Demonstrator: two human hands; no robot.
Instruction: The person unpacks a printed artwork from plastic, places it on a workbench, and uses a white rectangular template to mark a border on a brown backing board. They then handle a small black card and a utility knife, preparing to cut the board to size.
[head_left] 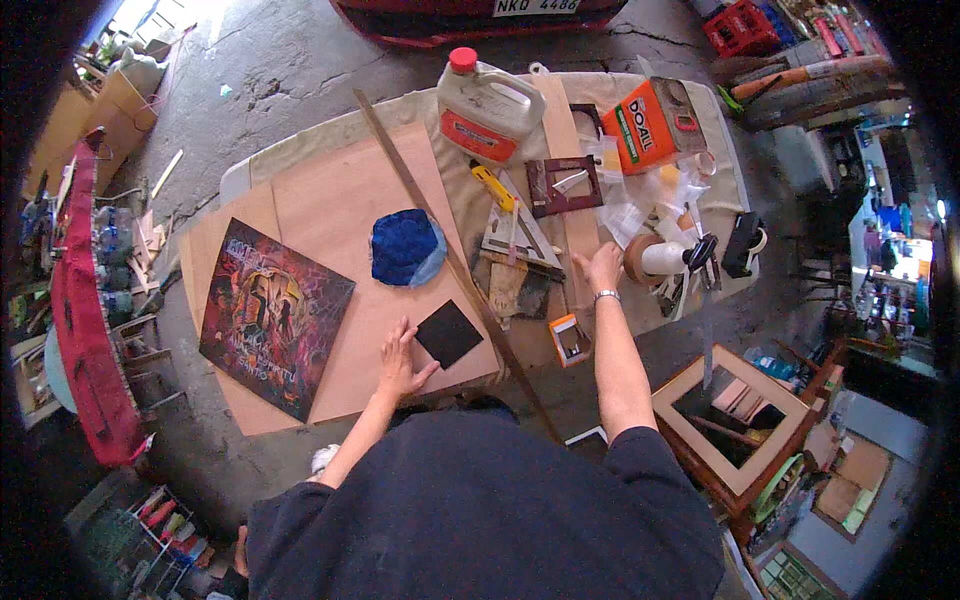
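Note:
My left hand (402,362) lies with its fingers stretched out at the left edge of a small black square (450,334), which rests on a light brown plywood sheet (330,200). To the right, my right hand (602,268) reaches over the table with fingers apart, close to a brown round object (636,260) and a white bottle with a black top (663,259). Nothing shows in its grasp. A folded blue cloth (405,247) sits beyond my left hand. Between the hands runs a long thin wooden strip (405,175). An orange small box (570,340) lies beside my right forearm.
A dark painted panel (275,318) lies at left. Farther back are a plastic jug (490,112) with a red cap, an orange can (645,128), a yellow cutter (492,186), a triangle ruler (520,235) and a dark red frame (563,186). A larger frame (675,405) stands lower right.

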